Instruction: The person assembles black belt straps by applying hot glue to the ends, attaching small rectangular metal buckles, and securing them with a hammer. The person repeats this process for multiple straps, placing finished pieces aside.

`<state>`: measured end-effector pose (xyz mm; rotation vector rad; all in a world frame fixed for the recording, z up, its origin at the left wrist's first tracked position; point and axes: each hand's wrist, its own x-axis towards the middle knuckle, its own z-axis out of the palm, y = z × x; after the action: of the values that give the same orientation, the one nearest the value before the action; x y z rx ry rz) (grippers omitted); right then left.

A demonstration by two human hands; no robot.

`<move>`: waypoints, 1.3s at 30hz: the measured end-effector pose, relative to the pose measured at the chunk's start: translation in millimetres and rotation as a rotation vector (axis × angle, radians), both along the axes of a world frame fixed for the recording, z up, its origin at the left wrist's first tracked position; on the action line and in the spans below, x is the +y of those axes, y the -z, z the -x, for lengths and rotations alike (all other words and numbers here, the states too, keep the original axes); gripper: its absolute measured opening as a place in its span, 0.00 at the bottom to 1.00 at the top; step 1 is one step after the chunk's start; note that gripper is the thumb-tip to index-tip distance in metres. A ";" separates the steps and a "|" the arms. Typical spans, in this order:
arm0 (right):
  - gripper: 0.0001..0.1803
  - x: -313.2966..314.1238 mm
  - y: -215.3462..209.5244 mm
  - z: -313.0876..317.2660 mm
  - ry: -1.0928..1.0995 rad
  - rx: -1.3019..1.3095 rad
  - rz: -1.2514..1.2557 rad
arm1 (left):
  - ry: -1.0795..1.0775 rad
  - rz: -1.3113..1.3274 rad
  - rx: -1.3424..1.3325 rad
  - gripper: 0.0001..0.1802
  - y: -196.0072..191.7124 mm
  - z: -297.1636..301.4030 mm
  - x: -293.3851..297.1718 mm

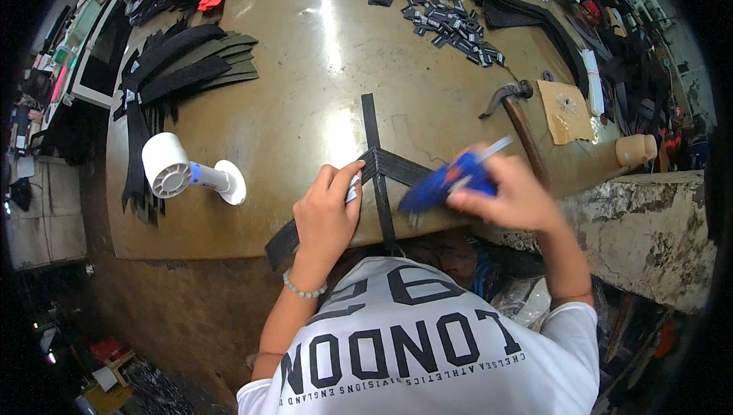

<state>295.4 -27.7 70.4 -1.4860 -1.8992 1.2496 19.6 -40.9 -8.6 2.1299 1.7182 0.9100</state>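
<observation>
Left hand (328, 213) pressed flat on the crossed black straps (379, 167) at the near edge of the table (305, 87), fingers (345, 177) curled down over the crossing, pinning it and a small white tag. Right hand (513, 195) just right of the straps, fingers closed round a blue glue gun (443, 184), blurred, nozzle end aimed toward the straps. One narrow strap running from the crossing straight away across the table and back over the near edge; two wider ones spreading from the crossing, one down-left off the edge, one right toward the glue gun. White hand fan (187, 171) lying on its side well left of the straps. Hammer (518, 121) right of the straps, beyond the right hand, head pointing left, with a brown card (566, 112) just past it. Stack of dark strips (187, 67) far left and behind the straps; heap of small black buckles (456, 29) behind and to the right
</observation>
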 end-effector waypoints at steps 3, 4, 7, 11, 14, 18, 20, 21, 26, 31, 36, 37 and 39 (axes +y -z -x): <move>0.20 10.3 27.8 -62.5 0.597 0.311 -0.326 | 0.040 -0.080 -0.207 0.10 -6.9 4.8 6.3; 0.22 19.2 35.4 -90.6 0.873 0.108 -0.485 | -0.020 0.060 -0.501 0.11 -11.0 7.1 7.1; 0.32 23.7 53.9 -152.1 1.301 -0.544 -0.484 | 0.192 0.514 -1.791 0.19 -27.4 21.5 12.7; 0.38 -21.7 14.9 -149.7 1.060 -1.249 0.066 | 0.228 0.719 -2.375 0.21 -33.2 16.0 19.1; 0.22 -28.9 0.3 -63.5 0.996 -0.390 -0.296 | 0.367 0.744 -2.326 0.23 -27.5 2.2 22.3; 0.10 -21.8 22.0 64.5 0.272 0.508 0.174 | 0.286 0.631 -2.062 0.25 -21.8 -11.6 17.0; 0.12 -15.5 30.4 98.5 0.197 0.778 0.266 | 0.228 0.621 -1.947 0.23 -22.0 -13.0 13.5; 0.12 -12.8 31.8 106.6 0.230 0.723 0.301 | 0.199 0.618 -1.935 0.23 -22.2 -13.0 11.7; 0.11 -8.4 22.0 114.5 0.243 0.787 0.325 | 0.249 0.596 -2.043 0.26 -19.7 -8.8 7.2; 0.12 -14.7 20.6 100.5 0.210 0.214 -0.608 | 0.051 0.723 -1.802 0.24 -14.8 5.3 7.6; 0.17 -12.5 36.0 77.1 0.020 0.053 -0.972 | 0.149 0.885 -1.596 0.18 -21.9 11.3 -1.5; 0.17 -11.2 39.1 74.1 0.011 0.051 -0.993 | 0.163 0.872 -1.504 0.17 -24.5 10.8 -3.9; 0.16 -9.1 44.7 72.3 0.030 0.069 -1.026 | 0.107 0.851 -1.371 0.13 -29.4 9.4 -5.8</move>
<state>223.1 -36.9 25.7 -0.8732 -1.9582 0.1733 10.2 -46.6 20.9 0.6423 0.9048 0.9511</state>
